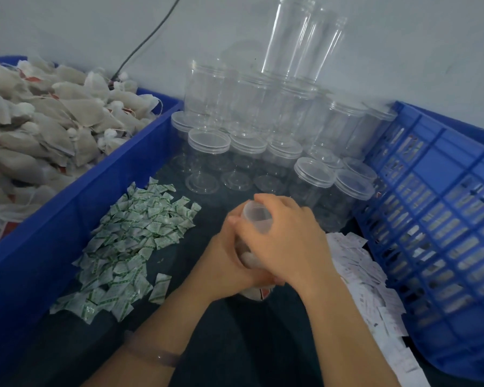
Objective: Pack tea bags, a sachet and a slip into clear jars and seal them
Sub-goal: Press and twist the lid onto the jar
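In the middle of the dark desk (235, 344) both hands hold one clear jar (256, 216), which is tilted with its lidded end pointing to 12 o'clock. The left hand (224, 263) grips the body of the jar from the 9 o'clock side with curled fingers, and the right hand (285, 236) lies over it from the 3 o'clock side, its fingers also closed around the jar just below the lid. Between the hands something pale shows inside the jar, and a small red mark shows at its lower end. A pale bracelet (157, 356) is on the left wrist. At 9 o'clock from the hands, a loose heap of green-and-white sachets (129, 241) lies on the desk. At 4 o'clock, a heap of white slips (361, 272) lies against a blue lattice crate (436, 219). At 12 o'clock, many empty jars (263, 129) are stacked against the wall, several with lids on, and two tall ones without lids on top. At 10 o'clock, a blue bin (95, 174) is full of tea bags (39, 121) with strings. A dark cable (146, 37) runs down the wall behind the bin
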A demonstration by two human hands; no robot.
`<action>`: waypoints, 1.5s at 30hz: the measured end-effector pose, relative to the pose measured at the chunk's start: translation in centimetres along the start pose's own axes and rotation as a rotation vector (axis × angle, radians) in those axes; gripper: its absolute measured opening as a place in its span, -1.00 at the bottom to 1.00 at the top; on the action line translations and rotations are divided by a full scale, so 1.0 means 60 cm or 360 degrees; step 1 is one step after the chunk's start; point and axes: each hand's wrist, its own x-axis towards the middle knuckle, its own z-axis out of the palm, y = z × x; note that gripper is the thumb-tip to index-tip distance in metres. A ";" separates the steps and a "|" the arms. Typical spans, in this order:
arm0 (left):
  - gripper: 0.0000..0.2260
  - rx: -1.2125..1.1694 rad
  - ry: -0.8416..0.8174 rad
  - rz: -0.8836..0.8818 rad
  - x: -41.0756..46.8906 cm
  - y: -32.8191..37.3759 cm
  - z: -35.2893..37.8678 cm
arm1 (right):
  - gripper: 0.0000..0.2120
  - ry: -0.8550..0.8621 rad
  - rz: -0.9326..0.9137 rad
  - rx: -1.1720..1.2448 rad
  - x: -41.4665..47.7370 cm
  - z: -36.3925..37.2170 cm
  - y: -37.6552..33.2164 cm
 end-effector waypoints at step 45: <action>-0.22 -0.0074 -0.0095 -0.0006 0.001 0.020 -0.024 | -0.27 -0.0456 -0.0543 0.0104 0.017 -0.051 0.028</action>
